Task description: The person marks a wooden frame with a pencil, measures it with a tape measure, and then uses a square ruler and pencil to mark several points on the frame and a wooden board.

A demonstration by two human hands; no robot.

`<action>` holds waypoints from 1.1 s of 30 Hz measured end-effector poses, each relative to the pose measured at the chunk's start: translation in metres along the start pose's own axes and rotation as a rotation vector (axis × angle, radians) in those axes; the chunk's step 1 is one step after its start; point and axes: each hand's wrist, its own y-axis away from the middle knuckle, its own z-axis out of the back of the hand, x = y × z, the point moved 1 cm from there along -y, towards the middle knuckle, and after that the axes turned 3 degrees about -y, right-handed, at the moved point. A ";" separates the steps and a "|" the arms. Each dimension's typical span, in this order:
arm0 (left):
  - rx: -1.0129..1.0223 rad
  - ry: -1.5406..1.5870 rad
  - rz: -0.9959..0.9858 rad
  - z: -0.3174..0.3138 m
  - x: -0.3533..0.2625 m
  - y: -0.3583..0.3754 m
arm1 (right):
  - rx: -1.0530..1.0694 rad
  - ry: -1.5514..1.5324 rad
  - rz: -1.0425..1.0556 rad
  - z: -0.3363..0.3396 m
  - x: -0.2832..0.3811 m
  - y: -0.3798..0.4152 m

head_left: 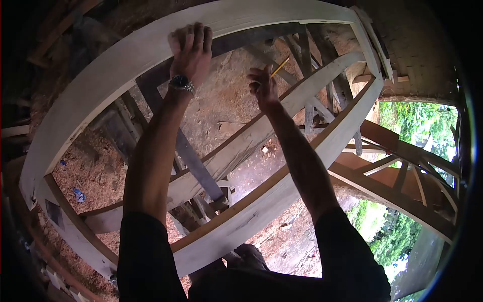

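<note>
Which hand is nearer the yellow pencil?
Right. The right hand holds the yellow pencil, which sticks out past its fingers. The left hand is apart from it, farther left, resting on the wooden frame's far board.

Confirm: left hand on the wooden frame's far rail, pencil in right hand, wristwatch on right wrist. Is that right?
Wrong wrist: the head view shows the wristwatch on the left wrist. The left hand on the wooden frame's far rail and the pencil in the right hand are correct.
</note>
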 end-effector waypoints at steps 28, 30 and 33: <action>-0.014 0.113 0.037 -0.008 0.002 0.002 | -0.134 -0.195 -0.010 -0.008 0.046 -0.108; -0.017 0.120 0.033 -0.008 0.001 0.002 | -0.110 -0.210 0.008 0.000 0.042 -0.114; -0.034 0.119 0.036 -0.008 0.002 0.002 | -0.080 -0.189 0.006 -0.003 0.047 -0.109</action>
